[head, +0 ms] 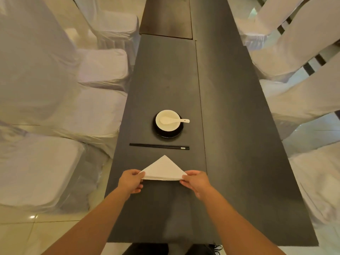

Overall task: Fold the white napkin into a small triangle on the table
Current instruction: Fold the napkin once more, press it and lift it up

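1. White napkin (163,170) lies on the dark table (230,126), already a triangle. Its long folded edge runs straight from one set of fingers to the other; its apex points away from both hands.
2. Left hand (131,181): thumb on top, fingers (141,174) curled under, pinching the left corner. Right hand (196,182) pinches the right corner the same way. Both are closed on the cloth.
3. Key relation: the napkin's long axis spans the gap between the two pinches. Neither hand is nearer; each holds one end. Judgement: a smaller triangle means bringing one held corner across to the other, or both up to the apex beyond the fingertips.
4. The near edge looks slightly raised off the table between the hands, with a thin shadow under it. Can't confirm.
5. Material: soft, matte, layered stock, thin at the edges. Paper or cloth, cannot tell. Likely to hold a crease when pressed.
6. The table is matte dark grey with a seam running lengthwise past the right fingers.
7. Beyond the apex lie black chopsticks (159,146), parallel to the held edge. Farther on, a white bowl (167,119) with a white spoon (173,120) sits on a black saucer (168,134).
8. White-covered chairs (103,67) stand on both sides.
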`<state>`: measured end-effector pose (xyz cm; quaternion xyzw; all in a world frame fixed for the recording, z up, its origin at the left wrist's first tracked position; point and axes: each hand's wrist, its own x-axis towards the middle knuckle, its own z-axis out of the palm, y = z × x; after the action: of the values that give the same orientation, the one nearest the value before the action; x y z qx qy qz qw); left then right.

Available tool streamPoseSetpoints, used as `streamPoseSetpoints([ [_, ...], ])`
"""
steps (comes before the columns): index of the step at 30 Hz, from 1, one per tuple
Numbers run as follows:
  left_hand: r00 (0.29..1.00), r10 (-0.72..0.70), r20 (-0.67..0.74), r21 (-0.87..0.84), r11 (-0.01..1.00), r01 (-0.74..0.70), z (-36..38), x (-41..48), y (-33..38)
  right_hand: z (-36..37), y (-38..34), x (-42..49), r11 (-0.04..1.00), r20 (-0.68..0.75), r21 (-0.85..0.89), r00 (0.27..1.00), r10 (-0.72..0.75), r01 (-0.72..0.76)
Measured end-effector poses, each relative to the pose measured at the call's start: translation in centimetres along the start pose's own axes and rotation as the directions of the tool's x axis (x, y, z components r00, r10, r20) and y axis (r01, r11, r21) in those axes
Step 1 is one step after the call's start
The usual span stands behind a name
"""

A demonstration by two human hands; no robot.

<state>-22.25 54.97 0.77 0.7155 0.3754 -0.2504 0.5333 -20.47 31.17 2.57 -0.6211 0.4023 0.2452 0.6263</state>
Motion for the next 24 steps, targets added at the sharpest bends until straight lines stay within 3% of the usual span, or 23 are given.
streamPoseSetpoints([
  [11,0.995,0.085,-0.052,0.214,0.974,-0.072,0.2,1.3,0.4,1.1,1.9,3.2,0.973,-0.195,-0.231,0.979,-0.064,0.017],
  [19,0.987,0.151,-0.047,0.320,0.939,-0.128,0.2,2.5,-0.3,0.6,2.0,3.6,0.952,-0.211,-0.304,0.972,-0.098,0.030],
  [24,0.989,0.145,-0.027,0.345,0.930,-0.127,0.4,2.6,-0.5,0.0,2.2,2.7,0.937,-0.134,-0.341,0.982,-0.131,0.078],
])
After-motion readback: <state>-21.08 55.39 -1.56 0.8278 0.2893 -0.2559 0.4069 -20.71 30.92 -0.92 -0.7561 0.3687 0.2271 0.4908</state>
